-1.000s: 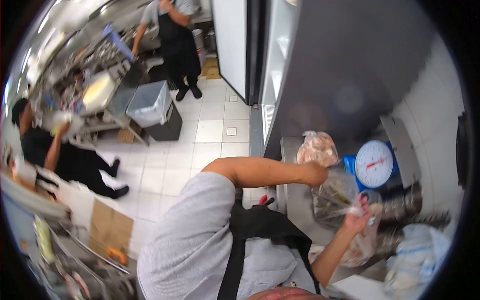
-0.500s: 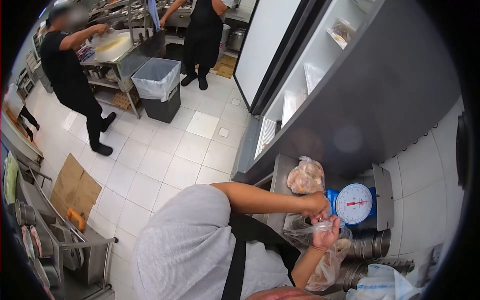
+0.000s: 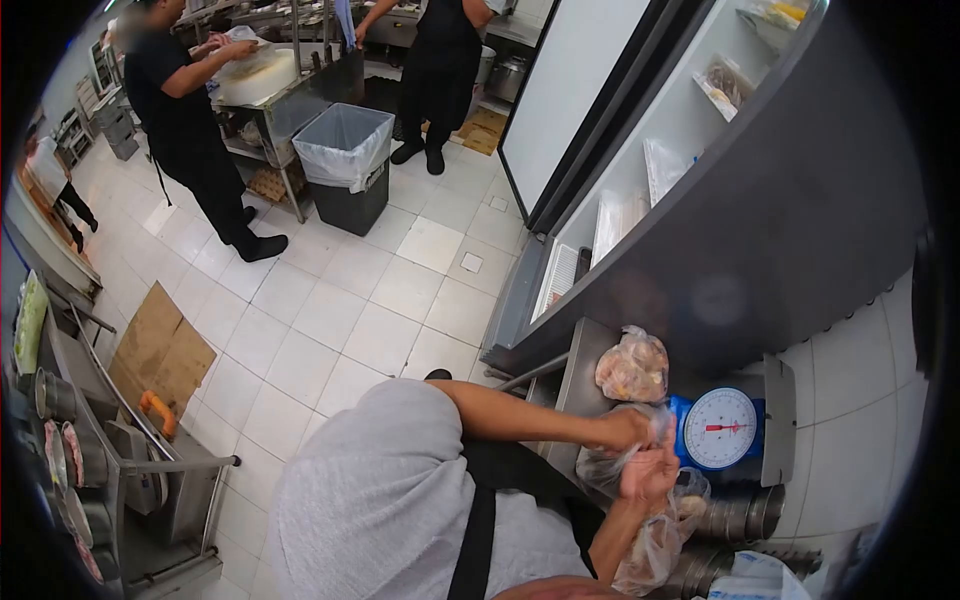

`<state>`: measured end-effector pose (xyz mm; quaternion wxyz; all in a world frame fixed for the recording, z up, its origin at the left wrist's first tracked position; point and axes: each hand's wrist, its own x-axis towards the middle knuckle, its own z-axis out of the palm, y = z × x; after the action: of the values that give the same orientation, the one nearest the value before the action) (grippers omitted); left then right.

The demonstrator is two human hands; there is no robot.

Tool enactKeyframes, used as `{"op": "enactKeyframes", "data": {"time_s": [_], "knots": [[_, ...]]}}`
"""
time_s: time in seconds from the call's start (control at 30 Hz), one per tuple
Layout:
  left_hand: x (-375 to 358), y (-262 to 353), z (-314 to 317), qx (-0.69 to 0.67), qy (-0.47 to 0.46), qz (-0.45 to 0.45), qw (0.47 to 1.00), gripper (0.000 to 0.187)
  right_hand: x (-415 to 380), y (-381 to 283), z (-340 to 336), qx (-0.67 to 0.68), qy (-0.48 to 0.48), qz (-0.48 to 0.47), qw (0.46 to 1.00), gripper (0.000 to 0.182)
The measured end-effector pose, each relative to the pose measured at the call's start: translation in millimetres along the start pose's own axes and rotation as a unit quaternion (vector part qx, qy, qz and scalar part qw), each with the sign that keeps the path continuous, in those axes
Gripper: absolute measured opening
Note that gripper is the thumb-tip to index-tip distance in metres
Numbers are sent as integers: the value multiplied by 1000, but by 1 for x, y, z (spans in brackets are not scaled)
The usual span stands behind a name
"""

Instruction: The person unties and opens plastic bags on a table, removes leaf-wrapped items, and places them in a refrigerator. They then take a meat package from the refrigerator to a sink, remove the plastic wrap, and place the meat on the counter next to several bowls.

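My left hand (image 3: 622,428) comes in from the upper side, its fingers closed on the gathered neck of a clear plastic bag (image 3: 598,467). Palm up, my right hand (image 3: 650,476) meets it there, fingers pinched on the same plastic. What the bag contains is mostly hidden. Just beyond sits a knotted-looking bag of pale pinkish food pieces (image 3: 632,368), perhaps raw meat, on a metal surface. A blue dial scale (image 3: 720,428) stands right beside my fingers. Below my right wrist lies another clear bag (image 3: 645,553) with pale contents.
Round metal tins (image 3: 740,515) stand beside the scale. An open fridge (image 3: 640,190) with stocked shelves rises ahead. A lined trash bin (image 3: 345,165) stands on the tiles. Two people in black work near a metal table; a metal cart (image 3: 170,465) is at left.
My hands have drawn closer together at the bag's neck, and the stretched plastic between them has bunched up. The view has shifted slightly. The co-worker at the left has lowered their arms somewhat.
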<state>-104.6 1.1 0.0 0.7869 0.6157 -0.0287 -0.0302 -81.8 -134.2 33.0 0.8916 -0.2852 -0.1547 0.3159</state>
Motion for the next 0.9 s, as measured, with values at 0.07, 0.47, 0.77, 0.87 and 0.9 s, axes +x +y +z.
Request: {"op": "enactKeyframes", "data": {"time_s": [0.07,0.47,0.77,0.87,0.9], "knots": [[-12,0,-1,-360,-15,-145,922,27,-1,3,1,-12,68,-9,998,72],[20,-19,-20,-370,-232,-260,861,18,14,-20,31,-805,19,-103,584,38],[10,59,-29,39,-180,-48,982,11,44,-53,30,-780,24,-220,585,31],[-2,58,-27,123,-138,-42,982,14,42,-57,4,-737,112,-152,649,33],[-4,47,-33,139,-134,-47,980,14,45,-56,-12,-720,118,-161,665,34]]}}
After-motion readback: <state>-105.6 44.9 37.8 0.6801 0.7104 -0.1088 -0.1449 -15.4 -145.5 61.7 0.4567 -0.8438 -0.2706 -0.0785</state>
